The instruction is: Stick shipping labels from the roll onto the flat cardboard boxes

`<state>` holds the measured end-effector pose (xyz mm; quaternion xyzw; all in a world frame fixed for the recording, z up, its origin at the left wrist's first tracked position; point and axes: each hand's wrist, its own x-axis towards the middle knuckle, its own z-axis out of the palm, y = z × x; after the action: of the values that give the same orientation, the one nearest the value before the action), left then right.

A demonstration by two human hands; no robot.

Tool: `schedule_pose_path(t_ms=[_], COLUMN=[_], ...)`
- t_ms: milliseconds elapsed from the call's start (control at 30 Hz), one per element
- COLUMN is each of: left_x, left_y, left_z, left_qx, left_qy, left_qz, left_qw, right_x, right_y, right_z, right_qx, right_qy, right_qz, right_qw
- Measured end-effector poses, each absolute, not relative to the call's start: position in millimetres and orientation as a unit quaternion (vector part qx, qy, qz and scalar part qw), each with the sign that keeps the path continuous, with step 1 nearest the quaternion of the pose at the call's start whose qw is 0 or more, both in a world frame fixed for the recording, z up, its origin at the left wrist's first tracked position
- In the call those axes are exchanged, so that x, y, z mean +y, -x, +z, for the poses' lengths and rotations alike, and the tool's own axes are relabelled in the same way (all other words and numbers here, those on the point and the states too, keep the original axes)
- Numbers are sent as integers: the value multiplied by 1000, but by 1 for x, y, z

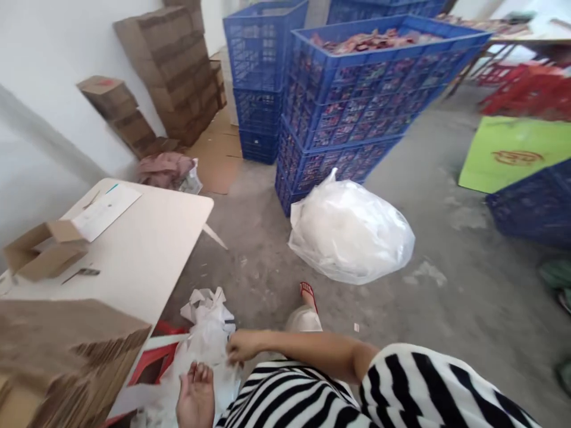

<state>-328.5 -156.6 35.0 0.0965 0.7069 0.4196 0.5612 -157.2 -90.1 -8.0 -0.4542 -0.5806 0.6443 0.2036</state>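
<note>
A crumpled white plastic bag (206,339) lies low between the table and my lap, over a red stool (154,356). My right hand (243,346) reaches across from the right and pinches the bag's edge with closed fingers. My left hand (195,395) is just below it, palm up. Its fingers are curled against the same bag. My striped top fills the bottom of the view, and one foot in a red sandal (307,292) rests on the floor ahead.
A white table (151,249) at left carries an open cardboard box (42,252) and a paper sheet. Flat cardboard is stacked at lower left (66,351). Ahead on the concrete floor are a full clear plastic sack (350,232), stacked blue crates (357,101) of packets, and cardboard boxes along the wall.
</note>
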Motion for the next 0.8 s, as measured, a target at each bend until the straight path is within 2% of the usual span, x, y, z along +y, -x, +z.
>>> schedule_pose_path(t_ms=[133,267,400,500,633,800], left_x=[-81,20,158,243,288,300], left_y=[182,3,-172,-300,-431,-522], left_z=[-14,-69,-111,-140,-170,-153], left_qx=[671,679,621,561,420,329], left_qy=[-241,-509,-660,-759,-869,-921], left_qz=[337,146,68,47,-23,-104], left_qw=[615,508,417,328,262,180], right_x=[-27,14,16,4,-9,31], right_y=[-50,-276,-438,-495,-512,-519], right_z=[-70,-128,-195,-242,-282,-295], right_qx=[-566,-476,-381,-343,-297,-227], right_qy=[553,711,803,830,847,850], right_qz=[556,411,337,343,377,424], right_qw=[254,314,310,273,230,215])
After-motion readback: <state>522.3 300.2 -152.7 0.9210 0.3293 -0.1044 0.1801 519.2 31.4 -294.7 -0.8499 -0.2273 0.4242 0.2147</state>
